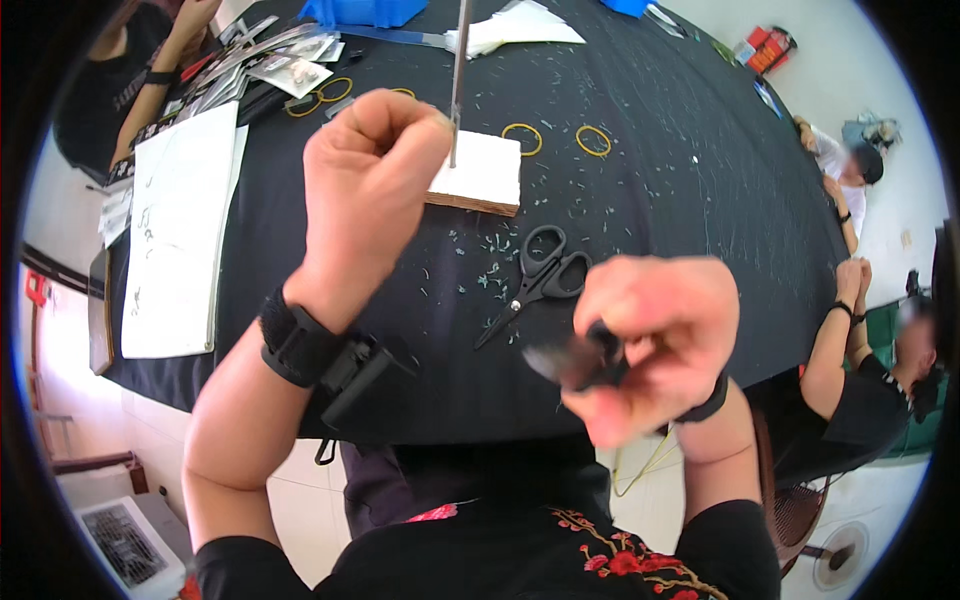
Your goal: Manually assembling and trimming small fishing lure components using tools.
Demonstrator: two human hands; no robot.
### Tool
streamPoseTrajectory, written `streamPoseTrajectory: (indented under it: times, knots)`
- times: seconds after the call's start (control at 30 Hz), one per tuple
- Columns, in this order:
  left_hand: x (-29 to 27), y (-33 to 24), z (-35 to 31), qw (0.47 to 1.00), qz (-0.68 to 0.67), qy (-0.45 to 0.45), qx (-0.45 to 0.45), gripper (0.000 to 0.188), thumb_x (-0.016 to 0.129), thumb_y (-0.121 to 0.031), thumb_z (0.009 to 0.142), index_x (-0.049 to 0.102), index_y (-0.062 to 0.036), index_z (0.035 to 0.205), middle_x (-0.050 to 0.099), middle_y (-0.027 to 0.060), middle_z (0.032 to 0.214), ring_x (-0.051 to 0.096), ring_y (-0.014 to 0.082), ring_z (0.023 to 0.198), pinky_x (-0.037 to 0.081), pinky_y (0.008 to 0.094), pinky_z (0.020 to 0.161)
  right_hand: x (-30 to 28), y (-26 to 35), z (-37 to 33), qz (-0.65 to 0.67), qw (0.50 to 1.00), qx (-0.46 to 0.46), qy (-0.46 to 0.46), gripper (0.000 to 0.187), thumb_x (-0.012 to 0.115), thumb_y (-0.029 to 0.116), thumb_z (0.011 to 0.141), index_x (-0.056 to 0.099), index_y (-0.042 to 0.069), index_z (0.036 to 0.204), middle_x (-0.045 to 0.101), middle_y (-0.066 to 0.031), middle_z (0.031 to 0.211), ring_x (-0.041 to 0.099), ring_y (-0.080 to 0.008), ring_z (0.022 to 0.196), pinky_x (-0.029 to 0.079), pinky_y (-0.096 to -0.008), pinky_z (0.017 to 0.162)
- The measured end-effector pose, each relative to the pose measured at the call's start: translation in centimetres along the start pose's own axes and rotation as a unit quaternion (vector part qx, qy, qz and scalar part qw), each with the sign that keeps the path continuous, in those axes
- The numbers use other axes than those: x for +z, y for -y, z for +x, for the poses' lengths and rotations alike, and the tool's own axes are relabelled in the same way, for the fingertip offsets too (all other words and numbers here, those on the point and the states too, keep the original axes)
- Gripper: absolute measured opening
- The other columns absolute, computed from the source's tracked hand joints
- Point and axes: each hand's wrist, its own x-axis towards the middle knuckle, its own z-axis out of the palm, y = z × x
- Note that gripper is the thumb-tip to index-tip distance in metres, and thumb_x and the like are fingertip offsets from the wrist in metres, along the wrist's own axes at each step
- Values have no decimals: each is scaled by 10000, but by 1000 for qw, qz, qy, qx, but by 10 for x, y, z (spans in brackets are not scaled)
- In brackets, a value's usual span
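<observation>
My left hand point(362, 185) is closed, its thumb and fingertips pinched at a thin metal rod point(460, 75) that stands nearly upright. The rod's lower end meets a small white-topped block point(488, 172) with brown layered sides; I cannot tell whether it goes into it. Closer to me on the right, my right hand point(680, 310) is raised, fingers curled round a small dark tool point(575, 362) with a metallic tip; motion blurs it, so its kind is unclear. Black-handled scissors point(540, 280) lie partly open on the cloth between the block and my right hand.
Pale shavings litter the black tablecloth point(660, 200). Yellow rings point(593, 141) lie beyond the block. White sheets point(180, 240) and packets point(290, 72) are at the left, a blue tray point(365, 12) and white strips point(520, 28) at the far side. Other people sit around the table.
</observation>
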Motion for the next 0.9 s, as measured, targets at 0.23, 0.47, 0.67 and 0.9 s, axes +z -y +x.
streamPoseTrajectory:
  times: [0.23, 0.47, 0.67, 0.9]
  knots:
    - [8, -11, -15, 998, -33, 24, 42, 29, 575, 17, 762, 562, 0, 742, 525, -30, 675, 439, 3, 608, 368, 157, 535, -10, -12, -7, 105, 977, 133, -127, 418, 582, 9, 753, 370, 2, 1113, 513, -25, 790, 420, -38, 620, 311, -170, 550]
    - [12, -17, -21, 998, 11, 43, 40, 41, 537, -30, 812, 574, -12, 813, 557, 1, 678, 462, 25, 586, 337, 153, 518, -8, -23, -10, 54, 982, 142, -112, 513, 748, 62, 658, 431, 28, 1060, 445, 41, 616, 348, -17, 517, 251, -166, 485]
    - [14, -12, -23, 998, -17, 54, 35, 35, 576, 17, 776, 553, -6, 766, 553, -18, 699, 466, 3, 580, 382, 149, 504, -6, -27, -10, -11, 984, 167, -67, 561, 815, 179, 591, 473, 47, 1016, 408, 56, 552, 306, -21, 488, 221, -181, 452]
    - [20, -13, -29, 998, 23, 62, 17, 33, 573, 13, 770, 554, -14, 769, 557, -23, 704, 460, 4, 588, 384, 153, 511, 1, -30, -8, -83, 978, 169, -93, 499, 802, 287, 602, 522, 50, 941, 412, 53, 538, 359, -31, 492, 264, -185, 453]
